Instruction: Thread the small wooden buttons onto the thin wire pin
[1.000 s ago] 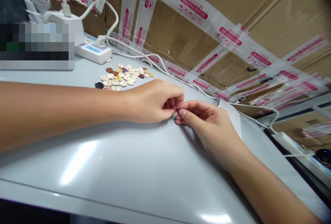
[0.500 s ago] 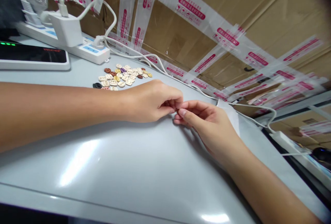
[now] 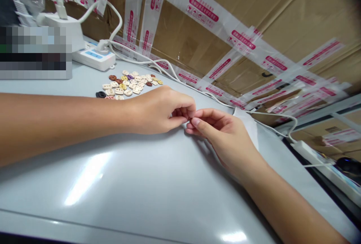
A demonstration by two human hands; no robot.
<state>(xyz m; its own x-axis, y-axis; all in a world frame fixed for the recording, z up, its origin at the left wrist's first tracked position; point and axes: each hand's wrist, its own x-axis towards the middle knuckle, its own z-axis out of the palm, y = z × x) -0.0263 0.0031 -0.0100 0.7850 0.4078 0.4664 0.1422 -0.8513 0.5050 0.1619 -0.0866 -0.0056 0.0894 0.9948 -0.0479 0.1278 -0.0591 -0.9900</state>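
Note:
My left hand (image 3: pixel 169 109) and my right hand (image 3: pixel 218 123) meet fingertip to fingertip just above the grey table (image 3: pixel 158 184). Thumb and fingers of both are pinched together around a small brown button-like piece (image 3: pixel 190 119). Most of that piece is covered by the fingertips, so its shape and holes do not show. Beyond my left forearm lies a loose group of buttons (image 3: pixel 128 93), mostly cream, with some brown, yellow, purple and pink ones. A black button (image 3: pixel 100 94) sits at the near left of the group, partly overlapped in view by the forearm.
A white power strip (image 3: pixel 97 60) with plugs and a charger stands at the back left beside a blurred-out patch. White cables (image 3: pixel 166 69) run along the taped cardboard box (image 3: pixel 180 29). White paper (image 3: pixel 248 122) lies behind my right hand; another power strip (image 3: pixel 316 157) is at right.
The whole view has shifted slightly, so everything sits a little further left. Both hands keep the same pinch at the same spot over the table.

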